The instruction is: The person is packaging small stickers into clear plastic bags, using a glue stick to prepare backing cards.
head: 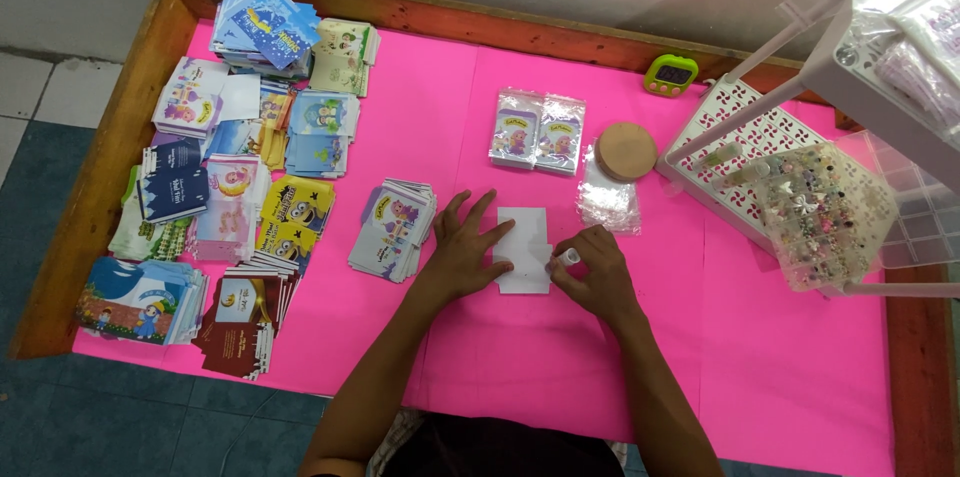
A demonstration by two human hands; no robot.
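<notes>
Hands at a white card, pink-covered bench.

Left hand [462, 245] lay flat with fingers spread, pressing the left edge of the white card [524, 249], which sat on the pink bench [780, 377] near its middle. Right hand [592, 272] had its grip closed round a small white tube [569, 257], its tip touching the card's right edge. A fanned stack of printed cards [393, 229] lay just left of the left hand. Two filled clear packets [537, 132], a round cork lid [626, 151] and an empty clear sleeve [608, 199] lay beyond the card.
</notes>
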